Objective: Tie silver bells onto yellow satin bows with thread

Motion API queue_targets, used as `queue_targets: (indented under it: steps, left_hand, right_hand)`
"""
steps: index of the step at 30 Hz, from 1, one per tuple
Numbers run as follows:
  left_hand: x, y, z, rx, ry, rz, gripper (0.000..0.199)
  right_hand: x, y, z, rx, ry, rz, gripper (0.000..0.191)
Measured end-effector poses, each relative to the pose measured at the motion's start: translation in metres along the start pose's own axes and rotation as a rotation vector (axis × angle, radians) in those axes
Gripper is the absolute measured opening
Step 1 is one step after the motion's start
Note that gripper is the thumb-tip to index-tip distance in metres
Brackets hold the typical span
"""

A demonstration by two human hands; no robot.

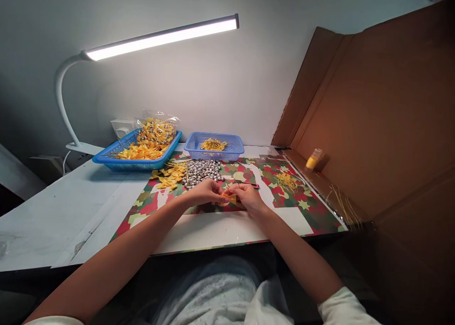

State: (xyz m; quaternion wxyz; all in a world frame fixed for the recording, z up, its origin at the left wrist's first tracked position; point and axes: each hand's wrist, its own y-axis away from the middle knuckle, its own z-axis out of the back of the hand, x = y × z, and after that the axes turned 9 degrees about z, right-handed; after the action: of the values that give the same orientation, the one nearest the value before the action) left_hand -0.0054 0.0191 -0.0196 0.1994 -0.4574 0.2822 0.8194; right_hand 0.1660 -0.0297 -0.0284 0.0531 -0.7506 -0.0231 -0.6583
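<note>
My left hand (208,192) and my right hand (248,198) meet over the near middle of the patterned mat (270,192). Pinched between the fingers of both is a yellow ribbon bow (232,198), partly covered by the fingertips. Just beyond the hands lies a small dark-handled tool (252,185), like thread snips, its far end partly hidden. A heap of silver jingle bells (202,172) spreads behind my left hand. Left of the bells are loose yellow ribbon bows (170,175).
A blue basket (135,164) of yellow bows stands at the back left, beside a lighter blue basket (213,154) with yellow pieces. Yellow cords (287,181) lie on the right. A small yellow-filled bottle (313,159) stands by the cardboard wall (384,102). A lamp (163,38) hangs above.
</note>
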Motion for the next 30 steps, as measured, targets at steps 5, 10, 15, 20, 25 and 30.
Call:
queue_targets:
  steps: [5,10,15,20,25,30]
  left_hand:
    - [-0.004,0.002,-0.002,0.016,0.116,-0.018,0.038]
    - [-0.008,0.005,-0.003,0.003,0.139,-0.011,0.04]
    - [-0.006,0.003,-0.004,0.053,0.21,-0.062,0.039]
    - [-0.001,0.001,-0.005,0.073,0.273,-0.076,0.037]
    - [-0.005,0.003,-0.007,0.048,0.382,-0.034,0.039]
    - [-0.005,0.003,-0.008,0.066,0.435,0.02,0.038]
  right_hand:
    - [0.001,-0.001,0.003,-0.095,-0.085,0.008,0.025]
    - [0.009,0.003,0.007,-0.027,-0.2,-0.024,0.023]
    - [0.013,0.006,0.007,-0.008,-0.278,-0.03,0.02]
    - [0.015,0.005,0.005,-0.049,-0.357,-0.05,0.013]
    - [0.02,0.003,0.007,-0.183,-0.557,-0.118,0.006]
    - [0.018,0.001,0.01,-0.208,-0.567,-0.125,0.004]
